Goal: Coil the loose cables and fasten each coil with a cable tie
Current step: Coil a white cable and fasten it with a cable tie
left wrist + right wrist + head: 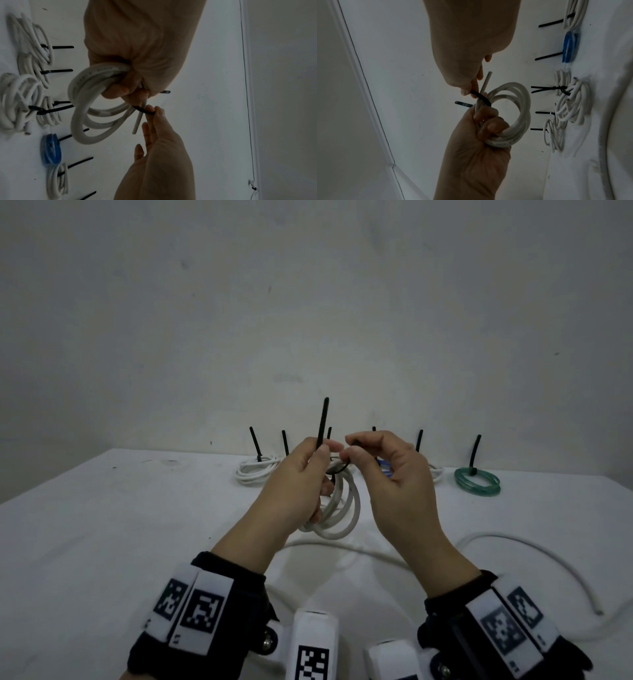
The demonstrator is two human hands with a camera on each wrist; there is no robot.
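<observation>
Gripping white coil [337, 501] above the surface [102, 525]: left hand [294, 484] curled round it, also pinching the black tie [322, 422] tail; right hand [390, 470] pinches the tie's other end. Tied coils [255, 469] sit far.

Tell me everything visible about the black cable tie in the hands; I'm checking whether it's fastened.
The black cable tie is a thin, plastic-looking strap, looped around the white coil. The left hand grips coil and strap; its long tail sticks up. The right hand pinches the other end. Whether it is locked is hidden.
</observation>
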